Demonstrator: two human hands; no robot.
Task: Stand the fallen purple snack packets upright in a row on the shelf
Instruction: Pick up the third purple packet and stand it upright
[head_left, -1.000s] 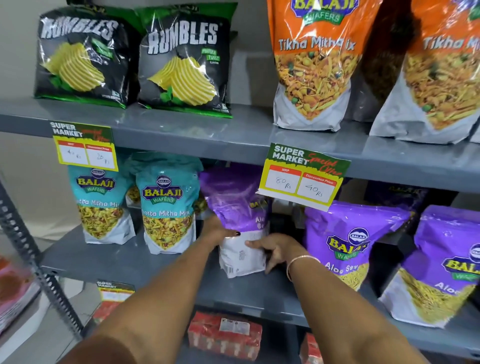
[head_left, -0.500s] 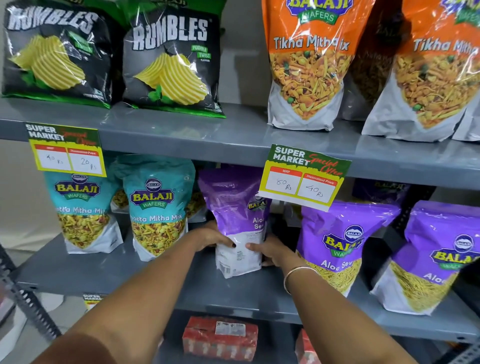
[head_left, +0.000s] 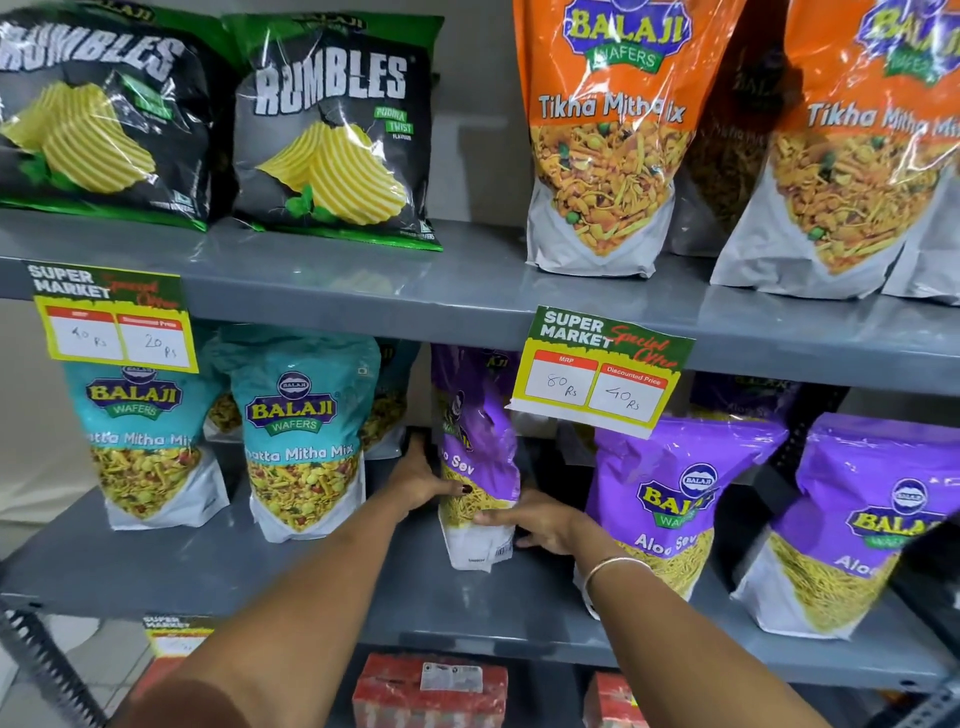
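A purple Aloo Sev packet (head_left: 480, 447) stands upright on the grey middle shelf (head_left: 311, 587), turned partly sideways with its front face angled left. My left hand (head_left: 415, 480) grips its left side and my right hand (head_left: 540, 522) holds its lower right edge. Two more purple packets stand upright to the right: one (head_left: 675, 499) just beside my right wrist, another (head_left: 857, 525) near the right edge. A further purple packet (head_left: 743, 397) shows dimly behind them, its pose unclear.
Teal Khatta Mitha Mix packets (head_left: 301, 431) stand left of my hands. A price tag (head_left: 597, 371) hangs from the upper shelf edge, over the held packet's top right. Black chip bags (head_left: 332, 135) and orange packets (head_left: 608, 135) fill the upper shelf. Red boxes (head_left: 431, 691) sit below.
The held purple packet has been rotated, from its white back panel facing me to its printed front showing at an angle. Both hands stayed on its sides, and the view moved closer.
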